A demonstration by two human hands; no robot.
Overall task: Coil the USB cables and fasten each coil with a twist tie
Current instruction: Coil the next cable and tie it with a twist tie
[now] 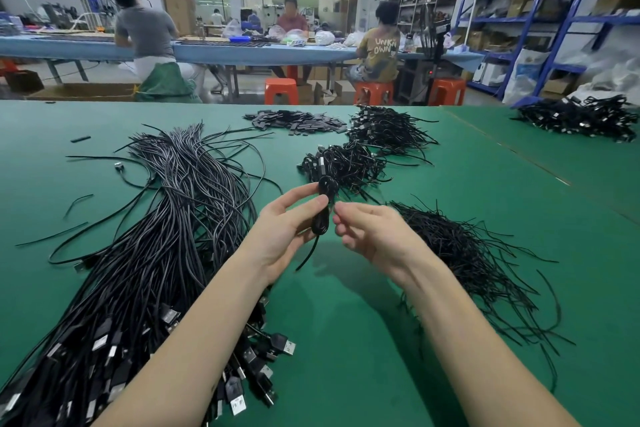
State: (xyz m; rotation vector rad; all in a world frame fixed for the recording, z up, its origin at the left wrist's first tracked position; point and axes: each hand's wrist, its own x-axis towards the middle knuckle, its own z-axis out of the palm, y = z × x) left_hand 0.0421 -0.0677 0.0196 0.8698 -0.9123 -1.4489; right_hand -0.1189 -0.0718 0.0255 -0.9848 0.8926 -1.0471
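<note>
Fingers (304,205) of the left hand (282,236) are clamped on a black coil (323,208), thumb on top, holding it upright above the bench (346,305); one cable end (306,255) hangs from its bottom. Right hand (372,236) is just beside the coil, its fingers (341,217) curled together at the coil's middle; whether they pinch a tie I cannot tell. Beyond the coil lies a heap of coils (344,162). Loose ties (464,253) spread to the right of the hands, uncoiled cables (156,253) in a long bundle to the left, plugs toward the person.
</note>
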